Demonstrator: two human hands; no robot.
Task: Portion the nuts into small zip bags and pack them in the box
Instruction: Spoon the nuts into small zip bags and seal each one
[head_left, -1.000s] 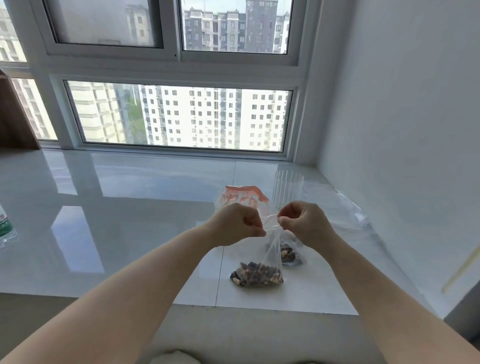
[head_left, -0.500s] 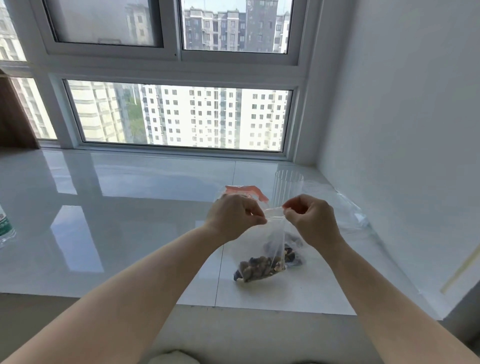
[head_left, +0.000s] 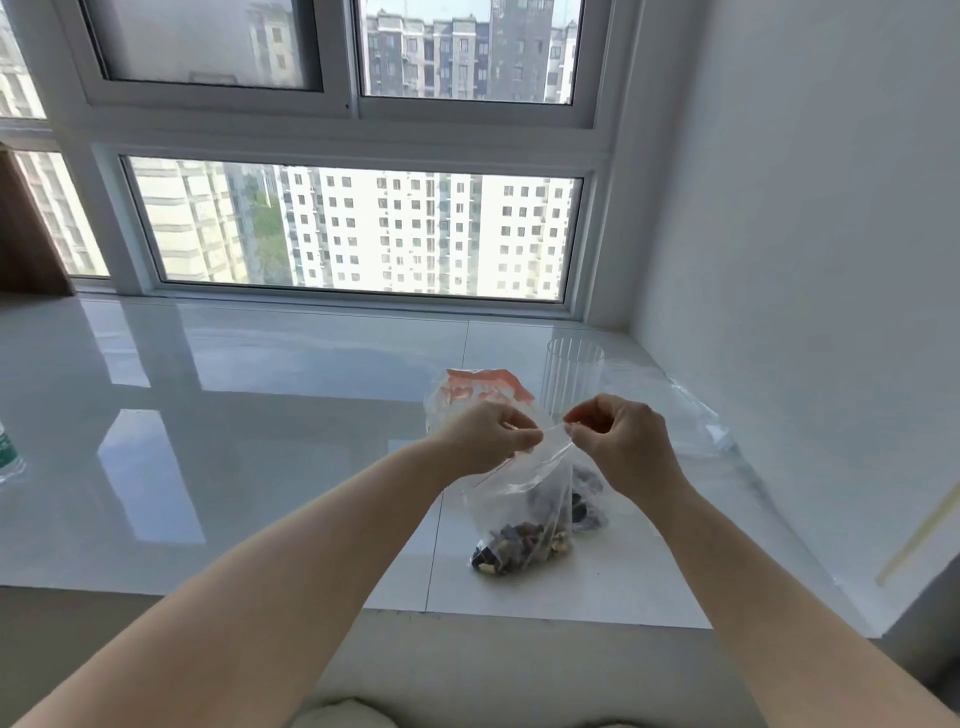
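While the small clear zip bag (head_left: 519, 499) of mixed nuts (head_left: 522, 540) hangs at the sill's five o'clock, its top strip is pinched by the left hand (head_left: 488, 436) and right hand (head_left: 618, 441); the seal should be pressed evenly, end to end.

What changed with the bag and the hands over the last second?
Both hands rose a little and drew slightly apart, the left hand and right hand still pinching the top of the small zip bag. The nuts hang lower in it and have swung a bit to the right. The second filled bag, the orange-printed bag and the clear cup stayed put.
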